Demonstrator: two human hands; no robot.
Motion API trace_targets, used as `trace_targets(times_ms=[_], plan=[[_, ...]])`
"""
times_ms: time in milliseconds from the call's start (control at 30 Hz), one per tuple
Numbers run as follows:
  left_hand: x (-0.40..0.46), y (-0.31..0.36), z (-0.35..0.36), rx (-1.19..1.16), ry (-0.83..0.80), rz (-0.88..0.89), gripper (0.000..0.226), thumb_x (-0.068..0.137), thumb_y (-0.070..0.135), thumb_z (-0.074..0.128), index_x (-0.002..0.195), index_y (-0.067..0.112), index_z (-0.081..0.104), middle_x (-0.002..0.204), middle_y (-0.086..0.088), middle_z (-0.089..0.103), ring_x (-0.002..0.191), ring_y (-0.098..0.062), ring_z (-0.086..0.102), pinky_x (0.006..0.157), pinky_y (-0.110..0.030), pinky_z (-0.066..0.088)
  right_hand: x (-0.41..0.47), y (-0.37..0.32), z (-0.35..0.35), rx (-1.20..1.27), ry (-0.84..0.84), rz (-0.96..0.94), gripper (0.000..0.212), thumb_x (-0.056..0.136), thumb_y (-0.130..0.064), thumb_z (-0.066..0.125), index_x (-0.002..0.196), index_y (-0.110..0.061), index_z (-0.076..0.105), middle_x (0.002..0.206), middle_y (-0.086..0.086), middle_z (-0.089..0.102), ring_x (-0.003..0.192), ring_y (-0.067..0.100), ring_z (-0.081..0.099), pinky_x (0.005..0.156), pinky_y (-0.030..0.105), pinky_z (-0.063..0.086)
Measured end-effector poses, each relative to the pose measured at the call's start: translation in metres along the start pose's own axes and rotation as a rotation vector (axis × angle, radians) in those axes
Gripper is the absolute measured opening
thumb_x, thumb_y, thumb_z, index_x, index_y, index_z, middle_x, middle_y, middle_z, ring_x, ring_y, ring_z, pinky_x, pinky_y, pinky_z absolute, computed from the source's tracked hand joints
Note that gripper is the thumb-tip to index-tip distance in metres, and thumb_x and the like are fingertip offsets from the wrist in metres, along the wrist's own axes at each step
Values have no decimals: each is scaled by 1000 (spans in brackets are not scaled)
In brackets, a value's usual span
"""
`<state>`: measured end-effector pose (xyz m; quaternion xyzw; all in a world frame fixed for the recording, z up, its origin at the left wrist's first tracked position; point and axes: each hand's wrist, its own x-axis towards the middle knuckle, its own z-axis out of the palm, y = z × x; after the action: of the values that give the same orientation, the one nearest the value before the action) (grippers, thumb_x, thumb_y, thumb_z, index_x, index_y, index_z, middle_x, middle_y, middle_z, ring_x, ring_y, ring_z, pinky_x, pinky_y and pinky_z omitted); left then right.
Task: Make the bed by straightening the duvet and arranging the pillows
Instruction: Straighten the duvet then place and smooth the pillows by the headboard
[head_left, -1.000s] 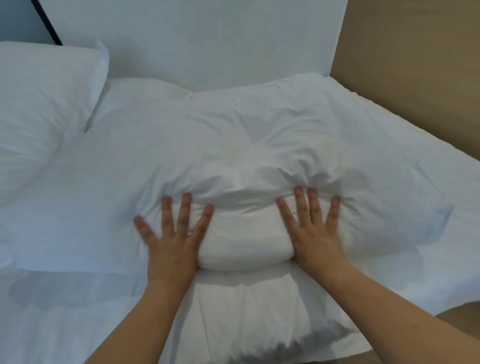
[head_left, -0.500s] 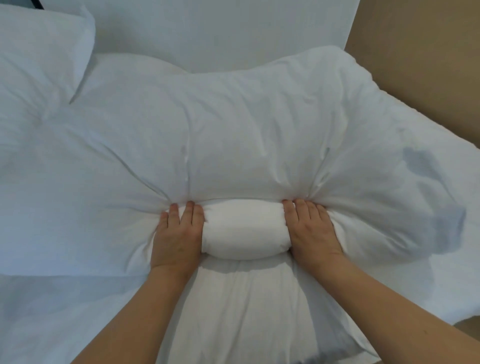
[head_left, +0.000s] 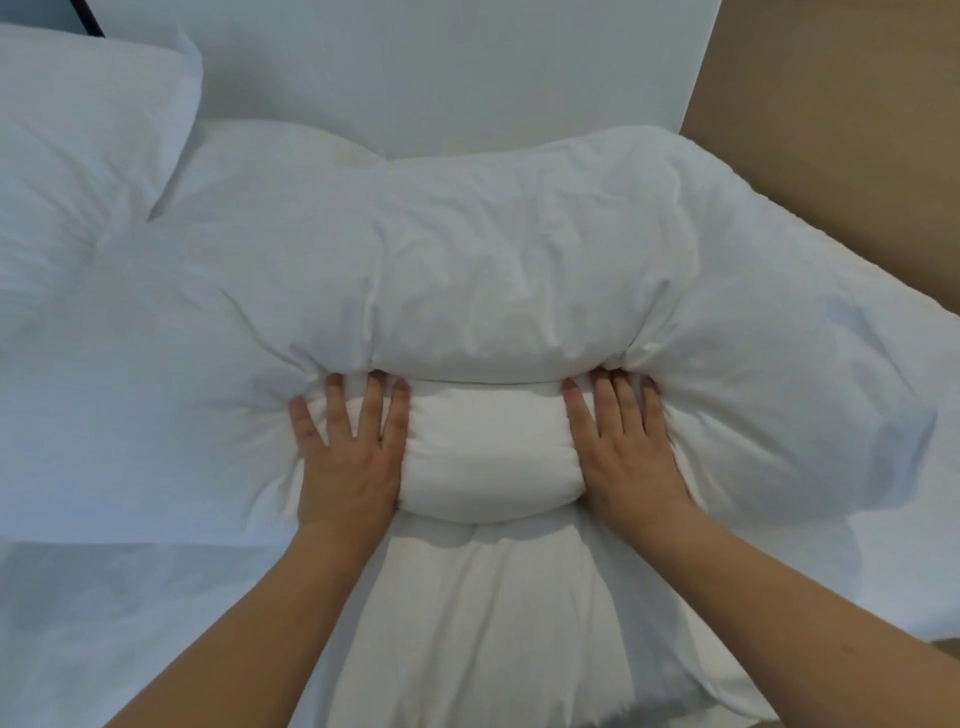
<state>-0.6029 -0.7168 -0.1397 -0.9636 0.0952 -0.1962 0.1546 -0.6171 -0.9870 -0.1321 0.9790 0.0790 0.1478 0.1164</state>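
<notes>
A white pillow (head_left: 509, 270) lies across the bed in front of me, puffed up at the back and pinched in along its near edge. My left hand (head_left: 349, 457) and my right hand (head_left: 626, 452) press flat on that near edge, fingers straight and pointing away from me. Between them bulges a tight roll of white filling (head_left: 488, 457). A second white pillow (head_left: 78, 156) lies at the far left against the headboard. The white duvet (head_left: 130, 623) covers the bed below and to the left.
A white headboard (head_left: 415, 67) stands behind the pillows. A tan wall (head_left: 841, 130) runs along the right side of the bed. The bed's right edge (head_left: 935, 322) lies close to that wall.
My fingers first closed together and pushed into the pillow's near edge, then spread slightly. The pillow has bunched up and risen behind my hands, and the roll between them has tightened.
</notes>
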Motion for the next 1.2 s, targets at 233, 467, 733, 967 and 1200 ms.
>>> trace_targets(times_ms=[233,467,733,967,1200], plan=[[17,9,29,-67,-50,-12,75,78,11,63,146,-1,34,146,-22,42,125,-58,39,103,-73,23,24,26,4,37,-7,-130,76,70,-22,55,142,-6,39,132,26,49,121,44,47,109,56,30],[63,-2,21,-75,-24,-1,80,74,28,68,144,3,40,141,-19,49,125,-55,41,104,-67,25,72,21,14,15,-105,-57,118,42,-43,81,143,0,37,132,31,45,121,47,44,110,58,26],[70,13,27,-70,-61,7,24,69,6,65,92,4,65,76,-17,63,65,-35,60,62,-39,49,63,-5,32,61,-46,-27,36,55,-11,51,88,-4,64,76,15,57,63,32,56,62,38,50],[71,8,14,-225,-99,-24,33,45,9,82,74,12,67,58,-8,63,46,-32,59,42,-29,42,77,-6,27,156,-100,-21,60,24,-35,85,73,-7,67,61,12,60,45,28,57,45,28,45],[94,-13,-25,-226,-282,58,27,54,22,80,80,20,72,61,-1,68,50,-30,64,42,-31,48,93,12,-22,166,-310,-42,49,59,-37,79,99,-13,64,87,8,67,73,28,68,61,32,49]])
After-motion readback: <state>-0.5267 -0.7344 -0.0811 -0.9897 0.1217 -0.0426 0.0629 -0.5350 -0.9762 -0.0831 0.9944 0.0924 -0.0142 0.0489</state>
